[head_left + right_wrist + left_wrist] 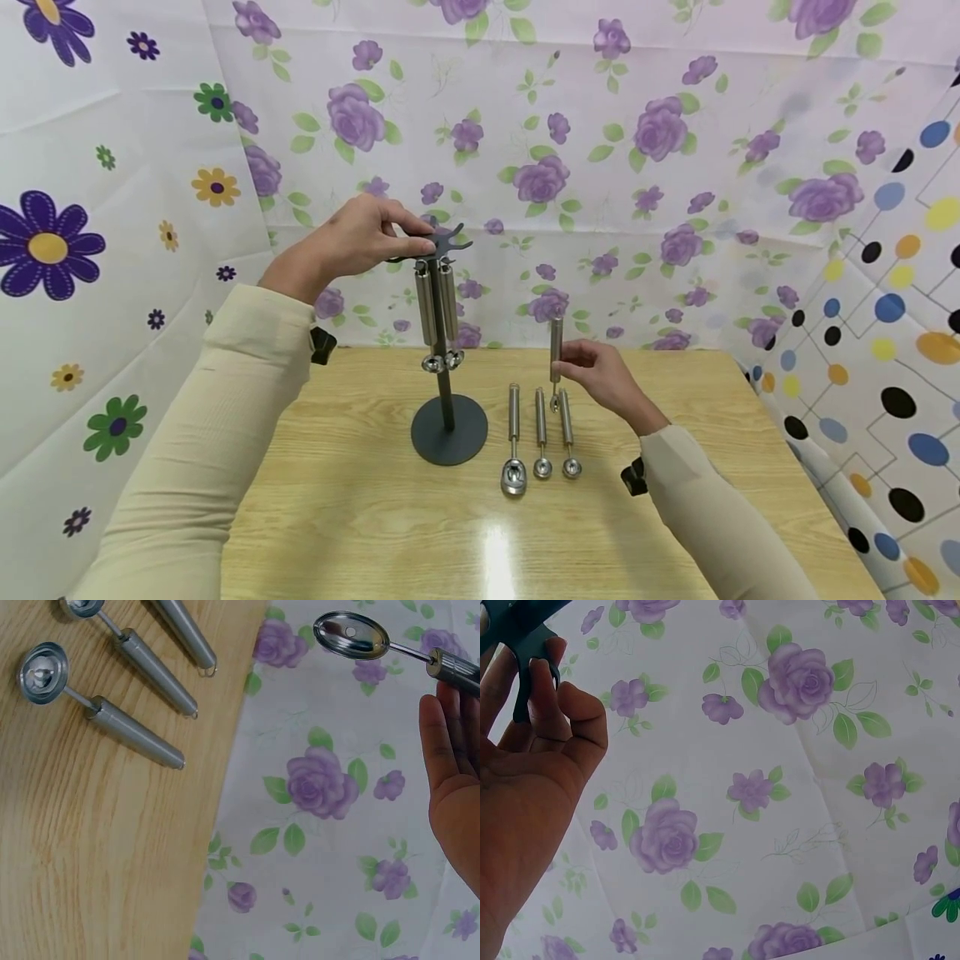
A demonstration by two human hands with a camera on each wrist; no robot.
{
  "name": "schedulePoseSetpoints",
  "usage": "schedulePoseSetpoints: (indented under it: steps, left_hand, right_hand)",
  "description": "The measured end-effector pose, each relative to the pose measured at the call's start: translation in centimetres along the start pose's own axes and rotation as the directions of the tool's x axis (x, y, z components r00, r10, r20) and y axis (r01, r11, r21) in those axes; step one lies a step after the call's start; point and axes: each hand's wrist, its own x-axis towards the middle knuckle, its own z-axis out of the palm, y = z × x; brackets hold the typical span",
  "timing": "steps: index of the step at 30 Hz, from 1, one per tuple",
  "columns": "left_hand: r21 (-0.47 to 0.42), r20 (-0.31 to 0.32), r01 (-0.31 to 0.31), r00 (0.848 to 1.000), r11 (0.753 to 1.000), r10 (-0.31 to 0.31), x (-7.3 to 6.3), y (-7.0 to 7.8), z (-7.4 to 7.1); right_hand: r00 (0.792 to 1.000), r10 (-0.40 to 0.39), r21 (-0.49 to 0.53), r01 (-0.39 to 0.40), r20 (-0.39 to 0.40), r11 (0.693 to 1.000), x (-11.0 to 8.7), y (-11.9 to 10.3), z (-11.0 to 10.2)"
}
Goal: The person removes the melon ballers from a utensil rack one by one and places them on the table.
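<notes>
My left hand (356,237) pinches the hooked top of a dark grey utensil stand (450,446); the left wrist view shows fingers around one hook arm (523,690). Two steel-handled scoops (426,308) hang from the stand, bowls down. To the right, my right hand (603,379) holds a melon baller (557,342) by its steel handle, upright with the bowl down. Its oval bowl (367,643) has a small hole in the middle. Beneath it lie a larger oval scoop (513,479) and two round melon ballers (542,468), side by side, handles pointing away.
The wooden table (360,517) ends at a flowered cloth backdrop (480,167). A flower-print cloth (45,350) hangs at the left and a dotted cloth (885,358) at the right, both close to the table's sides.
</notes>
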Motion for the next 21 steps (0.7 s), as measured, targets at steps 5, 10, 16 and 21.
schedulePoseSetpoints:
  steps: [5, 10, 16, 21]
  left_hand:
    - [0.000, -0.003, -0.006, 1.000, 1.000, 0.006, 0.0, 0.0, -0.1]
    - [-0.003, -0.004, -0.008, 1.000, 1.000, 0.008, -0.1, -0.1, -0.1]
    - [-0.007, -0.006, -0.007, 1.000, 1.000, 0.007, 0.0, -0.1, 0.0]
    - [-0.009, -0.008, -0.006, 1.000, 1.000, 0.006, 0.0, -0.1, 0.1]
  right_hand:
    - [1.000, -0.011, -0.017, 0.011, -0.010, 1.000, -0.3, 0.5, -0.2]
    - [1.000, -0.021, -0.018, 0.021, -0.016, 1.000, -1.3, -0.5, -0.4]
    - [1.000, 0.022, -0.016, -0.022, -0.022, 1.000, -2.5, -0.8, -0.6]
    - [0.998, 0.054, -0.008, -0.054, -0.033, 0.999, -2.1, 2.7, -0.9]
